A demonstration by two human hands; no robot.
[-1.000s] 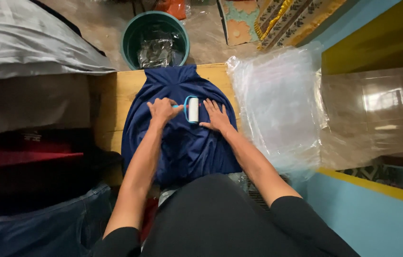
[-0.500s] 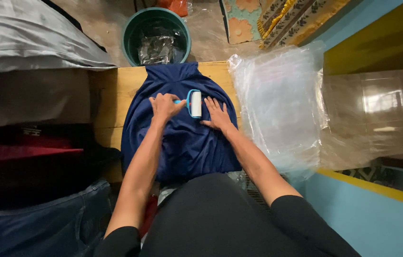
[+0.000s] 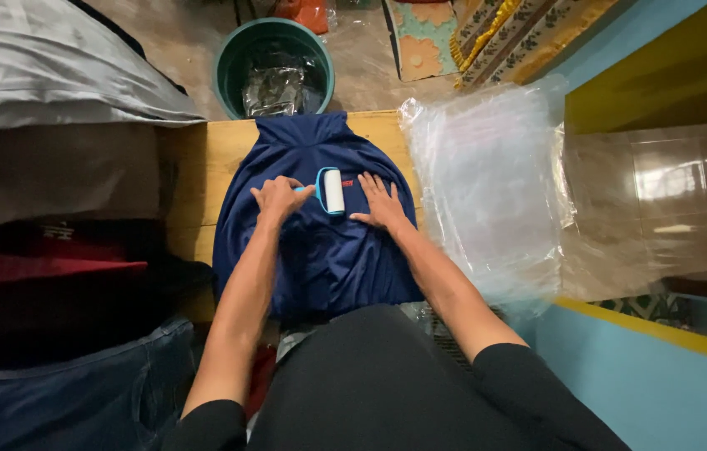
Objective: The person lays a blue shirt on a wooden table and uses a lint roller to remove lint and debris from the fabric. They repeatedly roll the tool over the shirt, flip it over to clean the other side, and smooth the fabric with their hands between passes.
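Note:
A dark blue garment (image 3: 320,250) lies spread over a wooden table (image 3: 203,167) in front of me. My left hand (image 3: 278,199) grips the handle of a light blue lint roller (image 3: 331,190), whose white roll rests on the cloth. My right hand (image 3: 381,202) lies flat on the garment just right of the roller, fingers spread, partly covering a small red print.
A stack of clear plastic bags (image 3: 487,184) sits to the right of the garment. A green bucket (image 3: 274,63) with crumpled plastic stands on the floor beyond the table. Folded grey, red and blue cloth (image 3: 53,217) is piled at the left.
The lint roller has shifted slightly across the garment under my left hand. My right hand stays pressed flat on the cloth.

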